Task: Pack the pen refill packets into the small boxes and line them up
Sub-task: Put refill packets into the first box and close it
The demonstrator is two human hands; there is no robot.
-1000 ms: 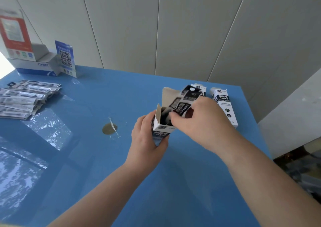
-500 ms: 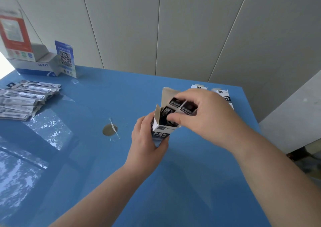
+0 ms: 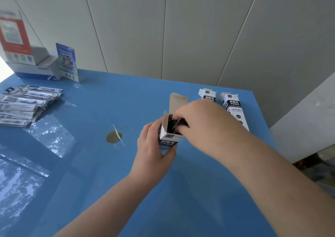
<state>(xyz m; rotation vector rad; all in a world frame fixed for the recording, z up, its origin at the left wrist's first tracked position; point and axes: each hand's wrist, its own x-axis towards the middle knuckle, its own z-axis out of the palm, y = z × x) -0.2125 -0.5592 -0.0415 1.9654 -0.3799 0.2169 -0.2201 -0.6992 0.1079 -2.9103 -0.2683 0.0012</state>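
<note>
Right hand in box, left hand gripping

blue table, black-and-white box (brown flap)

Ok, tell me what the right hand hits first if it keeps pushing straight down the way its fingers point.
The right hand has its fingertips at the open box mouth, so it would probably meet the dark packets inside first. The depth inside is hidden.
</note>
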